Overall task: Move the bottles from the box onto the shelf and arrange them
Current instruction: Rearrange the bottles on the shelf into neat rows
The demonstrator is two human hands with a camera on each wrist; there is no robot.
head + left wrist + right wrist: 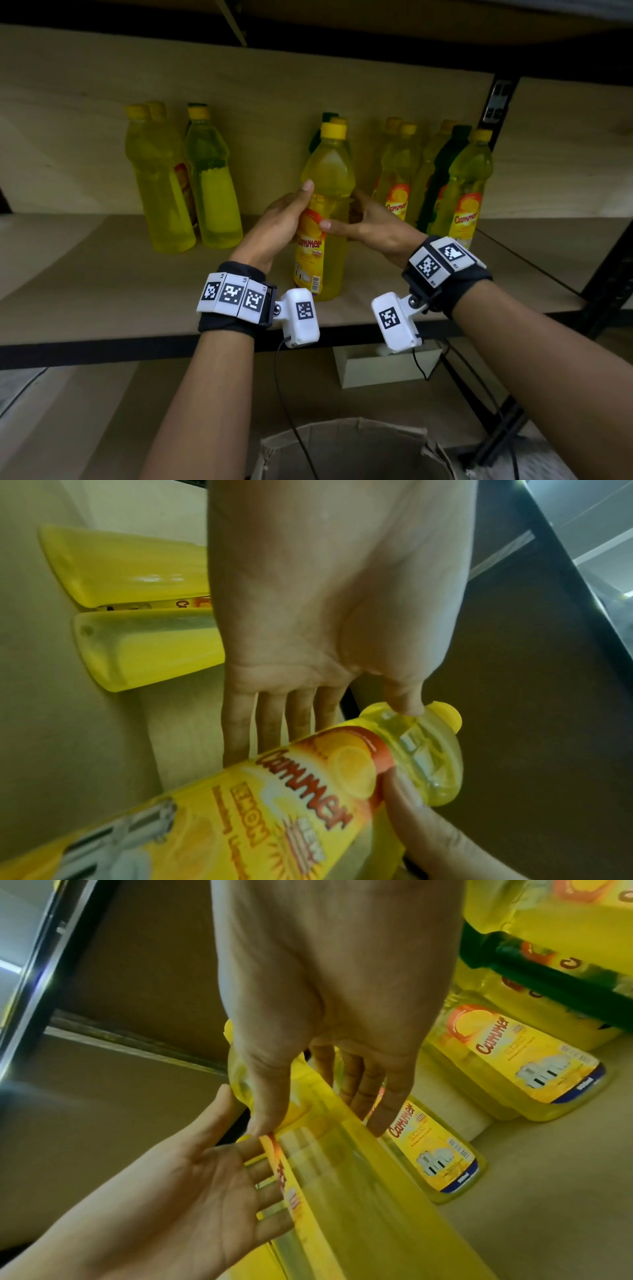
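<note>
- Both hands are steadying one yellow bottle (323, 212) standing upright on the shelf (102, 281).
- Left hand (277, 226) and right hand (373, 224) fingers are lying straight, pressing its sides.
- Next, likely nudging it into line with its neighbours.

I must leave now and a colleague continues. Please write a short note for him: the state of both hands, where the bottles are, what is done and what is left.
Left hand: straight fingers on the left side of the front bottle, thumb up near its shoulder.
Right hand: fingers straight behind the bottle's right side, thumb across its label.
The bottle stands upright on the shelf, in front of the middle group.
Done: yellow bottles stand at the left, middle and right, with some dark green ones behind.
Left: release it and line it up. The box is below; its contents do not show.
</note>
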